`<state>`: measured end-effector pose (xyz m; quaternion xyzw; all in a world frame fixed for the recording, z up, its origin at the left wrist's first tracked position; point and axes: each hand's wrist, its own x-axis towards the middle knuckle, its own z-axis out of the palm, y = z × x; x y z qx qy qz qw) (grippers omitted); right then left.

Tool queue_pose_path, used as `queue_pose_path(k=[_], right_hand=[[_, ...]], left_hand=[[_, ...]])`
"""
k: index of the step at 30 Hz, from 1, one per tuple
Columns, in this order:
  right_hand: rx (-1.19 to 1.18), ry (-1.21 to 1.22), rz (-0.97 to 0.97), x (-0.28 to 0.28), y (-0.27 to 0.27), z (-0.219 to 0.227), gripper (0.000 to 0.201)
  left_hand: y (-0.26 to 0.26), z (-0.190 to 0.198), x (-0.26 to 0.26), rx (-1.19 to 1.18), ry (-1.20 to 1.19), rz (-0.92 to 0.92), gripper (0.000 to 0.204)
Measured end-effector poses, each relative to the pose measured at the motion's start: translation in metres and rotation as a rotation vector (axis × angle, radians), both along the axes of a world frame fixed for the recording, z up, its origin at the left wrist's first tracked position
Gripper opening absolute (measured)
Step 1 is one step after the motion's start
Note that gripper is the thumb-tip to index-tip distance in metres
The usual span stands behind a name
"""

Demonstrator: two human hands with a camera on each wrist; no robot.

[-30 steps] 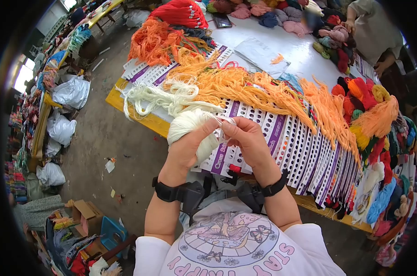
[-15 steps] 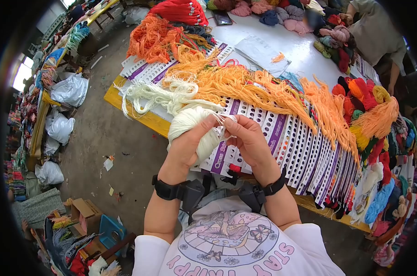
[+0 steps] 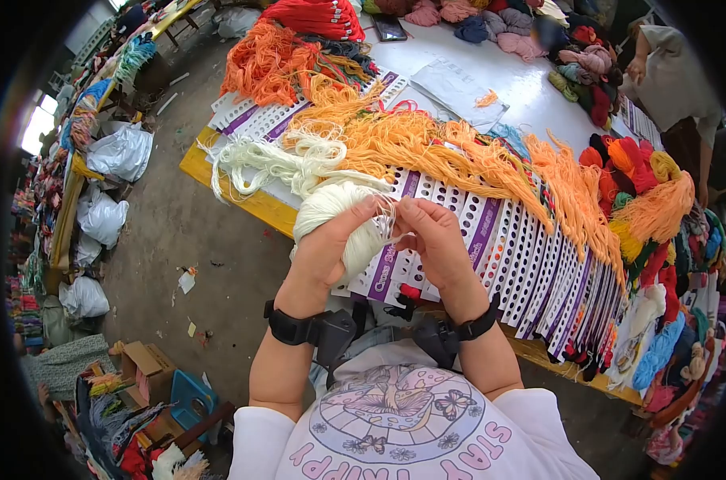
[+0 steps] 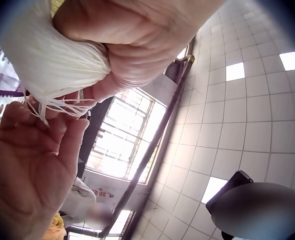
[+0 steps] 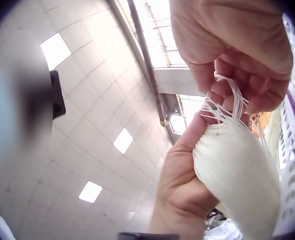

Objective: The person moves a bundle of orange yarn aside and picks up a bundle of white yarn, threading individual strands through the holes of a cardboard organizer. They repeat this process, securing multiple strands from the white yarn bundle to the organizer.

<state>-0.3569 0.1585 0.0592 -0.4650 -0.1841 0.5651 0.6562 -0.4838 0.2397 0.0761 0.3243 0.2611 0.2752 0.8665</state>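
Note:
A thick skein of cream-white thread (image 3: pixel 328 210) is gripped in the left hand (image 3: pixel 324 254), thumb lying over its upper end. Close on the right, the right hand (image 3: pixel 437 244) has its fingers curled round loose strands at that end. In the left wrist view the skein (image 4: pixel 57 52) narrows to a bunch of loops between both hands. The right wrist view shows the right hand (image 5: pixel 237 55) pinching several strands just above the skein (image 5: pixel 237 170), with the left hand (image 5: pixel 185 185) beside it. Under the hands lie white cards with punched holes and purple bands (image 3: pixel 385 272).
Loose cream thread (image 3: pixel 279 164), orange thread (image 3: pixel 427 152) and a red bundle (image 3: pixel 315 18) lie across the cards. A phone (image 3: pixel 389 29) and a plastic sheet (image 3: pixel 459 92) are farther back. Another person (image 3: pixel 675 76) stands at the far right. The table's yellow edge (image 3: pixel 235 210) is at left.
The right hand's thumb and fingers have shifted slightly away from the left hand, with strands spread between them. The skein stays in the left hand. The person at far right has shifted.

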Motion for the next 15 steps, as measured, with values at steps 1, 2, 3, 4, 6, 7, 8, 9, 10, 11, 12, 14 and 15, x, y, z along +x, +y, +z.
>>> queue_pose_path(k=[1, 2, 3, 4, 6, 7, 8, 9, 10, 11, 12, 14, 15], right_hand=[[0.042, -0.189, 0.001, -0.001, 0.001, -0.003, 0.016], [0.084, -0.378, 0.002, -0.002, 0.002, -0.008, 0.016], [0.125, -0.567, 0.003, -0.003, 0.003, -0.009, 0.016], [0.112, -0.475, 0.002, -0.004, 0.004, -0.007, 0.016], [0.088, -0.290, 0.000, -0.005, 0.005, -0.001, 0.016], [0.110, -0.036, 0.034, -0.004, 0.005, -0.001, 0.016], [0.132, 0.218, 0.067, -0.001, 0.005, -0.002, 0.016], [0.151, 0.472, 0.101, 0.001, 0.006, -0.001, 0.016], [0.110, 0.379, 0.084, 0.001, 0.007, 0.001, 0.015], [0.068, 0.285, 0.068, 0.000, 0.008, 0.005, 0.015], [0.026, 0.191, 0.051, -0.002, 0.009, 0.010, 0.014], [0.005, -0.072, 0.025, -0.009, 0.011, 0.020, 0.014], [-0.007, -0.205, 0.010, -0.011, 0.011, 0.022, 0.014]], left_hand=[[0.000, 0.001, 0.000, 0.010, 0.007, 0.014, 0.018], [0.000, 0.001, 0.001, 0.018, 0.017, 0.026, 0.018], [0.000, 0.000, 0.001, 0.026, 0.027, 0.038, 0.018], [0.000, -0.001, 0.002, 0.034, 0.037, 0.049, 0.018], [0.003, -0.007, -0.001, 0.039, 0.024, 0.045, 0.022], [0.005, -0.009, -0.002, 0.041, 0.018, 0.045, 0.024], [0.005, -0.008, -0.002, 0.019, -0.003, 0.037, 0.027], [0.005, -0.004, -0.003, -0.002, -0.024, 0.029, 0.030], [0.005, -0.001, -0.003, -0.024, -0.045, 0.021, 0.034], [0.004, 0.000, -0.003, -0.002, -0.037, 0.013, 0.037], [0.003, 0.000, -0.004, 0.019, -0.030, 0.005, 0.040], [0.002, 0.000, -0.005, 0.059, -0.031, -0.030, 0.042], [0.002, -0.002, -0.004, 0.077, -0.042, -0.056, 0.042]])
